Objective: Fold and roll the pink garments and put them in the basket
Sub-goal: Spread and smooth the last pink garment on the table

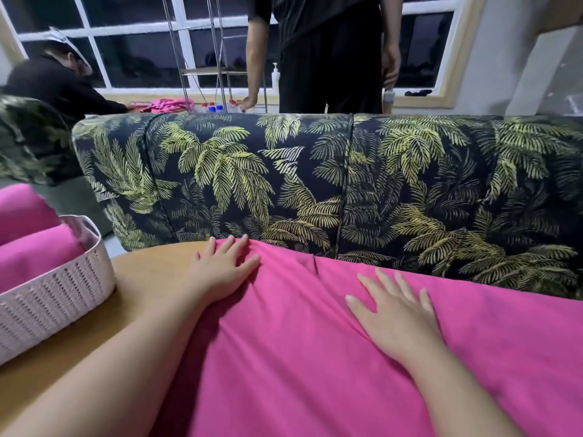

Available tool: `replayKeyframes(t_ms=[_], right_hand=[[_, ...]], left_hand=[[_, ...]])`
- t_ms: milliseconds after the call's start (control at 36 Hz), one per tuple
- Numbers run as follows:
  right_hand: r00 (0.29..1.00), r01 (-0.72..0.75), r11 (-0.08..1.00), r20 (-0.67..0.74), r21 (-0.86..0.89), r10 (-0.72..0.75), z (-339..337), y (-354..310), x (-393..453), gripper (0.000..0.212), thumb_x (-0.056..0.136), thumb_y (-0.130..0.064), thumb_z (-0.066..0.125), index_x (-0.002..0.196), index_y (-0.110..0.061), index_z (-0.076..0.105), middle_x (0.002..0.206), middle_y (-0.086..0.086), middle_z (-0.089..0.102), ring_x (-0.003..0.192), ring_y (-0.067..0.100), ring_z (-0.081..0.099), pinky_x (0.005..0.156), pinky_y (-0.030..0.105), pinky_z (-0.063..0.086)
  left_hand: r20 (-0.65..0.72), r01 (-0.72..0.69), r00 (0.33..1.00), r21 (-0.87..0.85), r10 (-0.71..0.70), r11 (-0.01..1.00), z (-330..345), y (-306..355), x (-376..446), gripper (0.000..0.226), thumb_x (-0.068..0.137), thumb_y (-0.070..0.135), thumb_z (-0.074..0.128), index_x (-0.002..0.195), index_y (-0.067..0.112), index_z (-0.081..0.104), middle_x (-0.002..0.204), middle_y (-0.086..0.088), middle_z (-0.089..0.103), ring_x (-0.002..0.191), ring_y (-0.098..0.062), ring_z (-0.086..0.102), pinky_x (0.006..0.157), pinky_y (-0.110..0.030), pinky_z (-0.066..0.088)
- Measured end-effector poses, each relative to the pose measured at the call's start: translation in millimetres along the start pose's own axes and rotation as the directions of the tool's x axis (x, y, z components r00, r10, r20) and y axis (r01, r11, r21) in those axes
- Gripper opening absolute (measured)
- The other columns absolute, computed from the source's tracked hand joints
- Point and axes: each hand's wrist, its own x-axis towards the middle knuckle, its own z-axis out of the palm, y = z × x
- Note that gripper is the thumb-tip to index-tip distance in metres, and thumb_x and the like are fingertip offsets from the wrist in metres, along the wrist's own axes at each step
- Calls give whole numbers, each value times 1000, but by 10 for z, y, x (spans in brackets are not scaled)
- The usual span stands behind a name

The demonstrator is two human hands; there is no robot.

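Far left of the table (148, 279), your basket (63, 279) sits at the edge with two pink rolls (34, 247) already inside it, so part of the job looks done. Just right of the basket there is bare wood, and then your left hand (220, 266) lies flat, fingers straight and a little spread, its tips pressing the near-left edge of the pink garment (284, 357) where the cloth meets the tabletop. The garment spreads across the table from there out past the right of the view, its long axis running left to right, with soft creases fanning between your hands. Further right, your right hand (394, 313) rests palm down in the middle of the cloth, fingers apart and straight, nothing pinched. You seem to be smoothing before a fold. The left hand is the one at an edge and the one nearer the basket; the right sits mid-cloth, well short of the far end. Behind the table, a leaf-print sofa (347, 184) backs the scene, and two people stand or bend beyond it.
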Motion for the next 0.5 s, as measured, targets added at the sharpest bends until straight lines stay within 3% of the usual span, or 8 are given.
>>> replayKeyframes(t_ms=[83, 194, 278, 333, 389, 444, 500], right_hand=[[1000, 10, 1000, -7, 24, -10, -3, -4, -9, 60, 95, -64, 24, 151, -40, 17, 161, -10, 4, 149, 15, -4, 118, 46, -4], [975, 108, 981, -208, 160, -73, -53, -67, 12, 40, 98, -43, 43, 136, -33, 49, 151, -11, 36, 143, 10, 23, 118, 37, 9], [962, 154, 980, -244, 129, -119, -83, -106, 22, 38, 97, -41, 46, 133, -32, 53, 144, -11, 45, 135, 11, 36, 116, 34, 18], [989, 100, 993, -110, 61, -93, -42, -89, 18, 46, 98, -50, 38, 141, -33, 43, 152, -10, 35, 141, 13, 28, 118, 38, 15], [998, 58, 998, -5, 13, -58, 18, -51, 18, 55, 98, -56, 29, 150, -36, 24, 160, -10, 13, 148, 13, 7, 119, 44, 4], [999, 49, 999, 12, -18, -48, 51, -34, 14, 58, 98, -57, 22, 152, -38, 12, 161, -11, 0, 148, 14, -4, 119, 45, -2], [999, 45, 998, 8, -33, -45, 49, -41, 8, 59, 98, -58, 20, 152, -39, 9, 161, -11, -3, 148, 14, -7, 119, 45, -4]], left_hand=[[-18, 22, 1000, -57, -23, 998, 1, -57, 68, 66, 96, 61, 24, 153, 28, 16, 161, 6, 12, 149, -21, 4, 117, -47, 9], [-38, 10, 999, -85, -13, 996, -26, -169, 194, 49, 102, 43, 22, 144, 21, 35, 154, 0, 32, 145, -23, 20, 116, -43, 19], [-78, 5, 997, -80, -11, 997, -69, -188, 241, 42, 104, 33, 23, 131, 17, 49, 143, -7, 46, 137, -23, 35, 111, -43, 27], [-64, 19, 998, -53, -22, 998, -65, -166, 262, 45, 104, 35, 22, 139, 19, 44, 150, -3, 38, 142, -23, 26, 114, -47, 19], [-33, 59, 998, 19, -58, 998, -48, -134, 279, 51, 103, 39, 17, 149, 21, 28, 158, 0, 23, 148, -24, 8, 116, -51, 5], [-53, 95, 995, 128, -89, 987, -48, -91, 269, 53, 103, 39, 16, 151, 18, 22, 160, -2, 15, 148, -25, -1, 116, -50, -2], [-140, 75, 989, 236, -43, 969, -67, 39, 204, 50, 102, 31, 22, 149, 13, 26, 159, -8, 18, 148, -28, 2, 117, -50, 0]])
